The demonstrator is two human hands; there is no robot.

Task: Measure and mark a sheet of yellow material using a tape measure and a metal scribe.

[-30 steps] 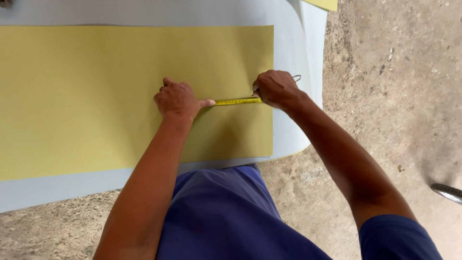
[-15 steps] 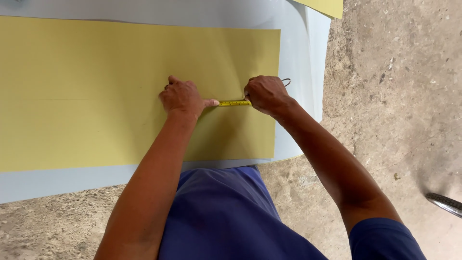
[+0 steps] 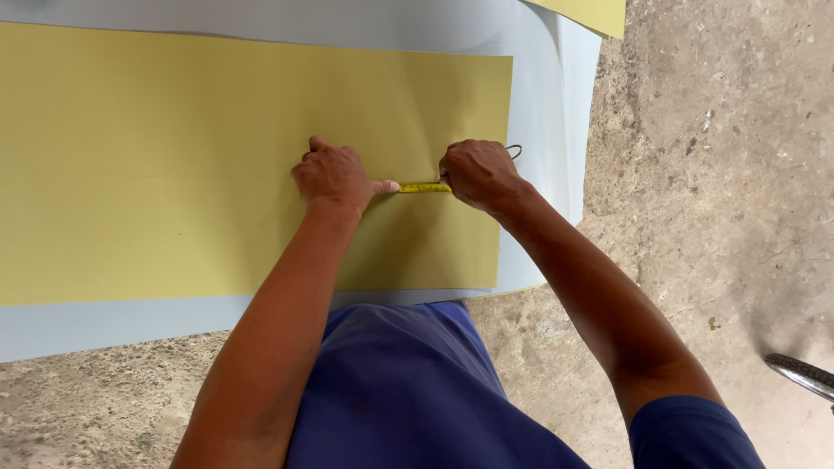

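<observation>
Head view, read from left to right. The yellow sheet (image 3: 174, 174) fills the left and middle of the view; it lies flat on a wider pale blue-grey sheet (image 3: 547, 113), which shows as a band along the top, along the near edge and past the right end of the yellow one. Both sheets rest on the rough concrete floor (image 3: 721, 217).

Your left hand (image 3: 334, 178) presses down on the yellow sheet near its middle, knuckles up, fingers curled together under the palm and the thumb stretched to the right, its tip touching the tape measure (image 3: 423, 188). That tape is a short yellow strip with dark marks, lying flat on the yellow sheet between your two hands.

Your right hand (image 3: 478, 174) sits just beside the right end of the strip, close to the right edge of the yellow sheet. Its fingers are closed down over the tape's right end, which they hide. A thin dark loop (image 3: 514, 151) sticks out behind this hand, over the edge of the yellow sheet; what it belongs to cannot be made out.

Your blue clothing (image 3: 391, 391) covers the near middle of the view. At the top right a corner of a second yellow sheet (image 3: 599, 13) lies over the pale one. At the far right edge, low down, a shiny metal bar (image 3: 804, 375) enters above the floor.
</observation>
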